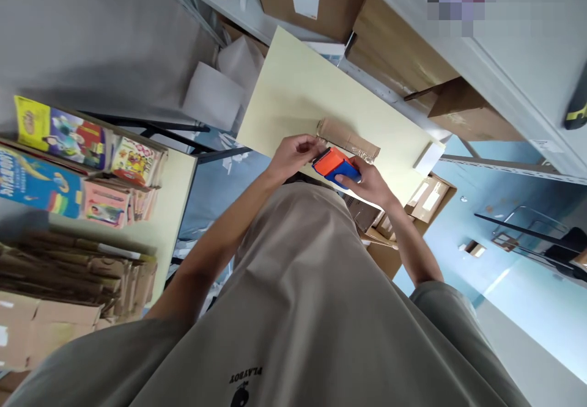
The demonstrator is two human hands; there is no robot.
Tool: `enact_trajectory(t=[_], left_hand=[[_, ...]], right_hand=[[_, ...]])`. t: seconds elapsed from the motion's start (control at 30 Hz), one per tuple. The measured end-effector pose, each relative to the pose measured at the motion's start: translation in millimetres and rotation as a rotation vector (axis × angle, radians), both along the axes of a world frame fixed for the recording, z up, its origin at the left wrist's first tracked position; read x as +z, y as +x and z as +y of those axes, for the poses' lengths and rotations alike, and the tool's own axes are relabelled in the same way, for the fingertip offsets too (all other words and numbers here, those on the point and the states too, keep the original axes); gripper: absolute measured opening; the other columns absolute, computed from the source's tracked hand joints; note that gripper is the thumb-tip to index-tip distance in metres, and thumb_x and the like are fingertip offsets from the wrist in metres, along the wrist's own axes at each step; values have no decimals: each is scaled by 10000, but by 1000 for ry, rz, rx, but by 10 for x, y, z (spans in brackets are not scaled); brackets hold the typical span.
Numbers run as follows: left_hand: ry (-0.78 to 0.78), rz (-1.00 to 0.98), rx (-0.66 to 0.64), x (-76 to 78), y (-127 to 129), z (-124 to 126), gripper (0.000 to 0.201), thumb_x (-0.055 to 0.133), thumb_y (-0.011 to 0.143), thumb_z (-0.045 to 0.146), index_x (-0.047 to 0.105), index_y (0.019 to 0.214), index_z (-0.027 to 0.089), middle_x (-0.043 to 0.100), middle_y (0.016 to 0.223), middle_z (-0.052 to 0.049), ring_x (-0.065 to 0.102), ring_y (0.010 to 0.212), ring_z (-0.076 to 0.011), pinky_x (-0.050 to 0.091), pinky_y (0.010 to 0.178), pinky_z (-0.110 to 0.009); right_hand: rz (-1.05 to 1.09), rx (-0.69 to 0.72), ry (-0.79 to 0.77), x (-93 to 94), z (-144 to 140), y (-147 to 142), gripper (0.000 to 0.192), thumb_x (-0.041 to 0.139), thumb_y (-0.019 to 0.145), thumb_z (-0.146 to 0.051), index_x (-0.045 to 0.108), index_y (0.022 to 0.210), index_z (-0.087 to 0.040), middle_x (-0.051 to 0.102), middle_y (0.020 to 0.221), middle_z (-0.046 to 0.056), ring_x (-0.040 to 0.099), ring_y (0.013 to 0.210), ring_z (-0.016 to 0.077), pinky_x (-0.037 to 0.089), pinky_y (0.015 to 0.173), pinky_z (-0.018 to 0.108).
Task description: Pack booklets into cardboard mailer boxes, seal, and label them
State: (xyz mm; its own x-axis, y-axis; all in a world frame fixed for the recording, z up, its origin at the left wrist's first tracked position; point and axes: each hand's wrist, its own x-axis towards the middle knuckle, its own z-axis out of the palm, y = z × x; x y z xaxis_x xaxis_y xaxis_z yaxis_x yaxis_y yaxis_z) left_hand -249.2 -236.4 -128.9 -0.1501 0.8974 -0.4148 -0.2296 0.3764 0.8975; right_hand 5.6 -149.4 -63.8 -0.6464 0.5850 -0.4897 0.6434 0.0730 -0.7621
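My right hand (370,182) is wrapped round an orange-and-blue object (334,161) with a dark end, which looks like a tape dispenser. My left hand (293,155) is at the dark end of it, thumb and fingers pinched together. Whatever lies between those fingertips is too small to make out. Just beyond both hands, a small long cardboard box (349,138) with shiny clear tape along its edge rests on the pale yellow tabletop (284,89).
Large cardboard boxes (394,46) line the shelf behind the table. White foam wrap rolls (214,96) stand at the table's left. Further left, a second table holds colourful packets (41,178) and stacked flattened cartons (59,278). An open carton (431,199) sits below right.
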Motion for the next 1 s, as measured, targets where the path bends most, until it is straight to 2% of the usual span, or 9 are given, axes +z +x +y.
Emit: enact_trajectory(t=[0.17,0.3,0.43,0.5,0.6,0.7,0.77,0.87,1.0], left_hand=[[39,-73,8,-119,-55,-46,432,944,956,617,792,920,215,733,792,-11,620,658,-127,542,615,-273],[-8,-106,61,-302,-32,-25,342,906,963,537,781,891,226,707,741,1,553,614,-122,469,571,-268],[-35,-68,92,-495,-6,16,348,892,941,537,758,866,224,689,718,7,565,639,-133,446,600,-268],[-33,-32,92,-565,-22,46,356,906,919,548,767,866,224,678,701,14,560,641,-135,423,602,-270],[-43,29,126,-641,-96,108,348,907,914,558,808,899,225,721,730,5,575,666,-146,445,632,-284],[-87,51,124,-723,-159,180,326,911,921,540,839,927,221,819,842,-28,640,738,-167,516,708,-302],[-100,43,106,-794,-158,223,291,911,933,503,849,936,219,854,902,-46,687,788,-181,552,764,-314],[-99,41,126,-924,-113,267,216,899,954,427,853,939,217,877,959,-57,734,852,-189,575,835,-323],[-131,51,163,-1107,-72,284,181,899,964,390,844,922,223,881,963,-58,734,853,-186,567,827,-319]], right_hand=[[-92,62,19,142,67,-123,744,718,966,-1011,669,1094,-279,788,966,66,716,849,286,569,789,435],[-167,82,22,177,134,-220,781,694,964,-1039,724,1107,-272,813,932,78,757,841,307,604,794,441],[-232,92,-9,251,269,-333,779,714,970,-1029,757,1054,-256,824,886,84,793,836,316,628,784,448],[-286,125,-49,366,372,-342,776,708,973,-1031,745,986,-256,819,850,79,794,801,300,616,745,429],[-427,173,-119,638,535,-259,815,695,943,-1066,716,904,-252,803,785,69,764,709,262,575,677,401],[-575,145,-193,902,640,-160,856,686,913,-1094,719,929,-238,824,795,82,785,717,253,573,681,381],[-634,106,-225,993,665,-158,868,687,902,-1100,710,961,-234,846,832,101,811,747,261,586,697,378],[-670,74,-246,974,677,-261,826,735,917,-1055,706,990,-233,854,844,109,823,750,270,605,708,384],[-726,94,-222,825,718,-443,700,800,986,-920,740,1000,-223,844,813,100,808,730,263,608,716,389]])
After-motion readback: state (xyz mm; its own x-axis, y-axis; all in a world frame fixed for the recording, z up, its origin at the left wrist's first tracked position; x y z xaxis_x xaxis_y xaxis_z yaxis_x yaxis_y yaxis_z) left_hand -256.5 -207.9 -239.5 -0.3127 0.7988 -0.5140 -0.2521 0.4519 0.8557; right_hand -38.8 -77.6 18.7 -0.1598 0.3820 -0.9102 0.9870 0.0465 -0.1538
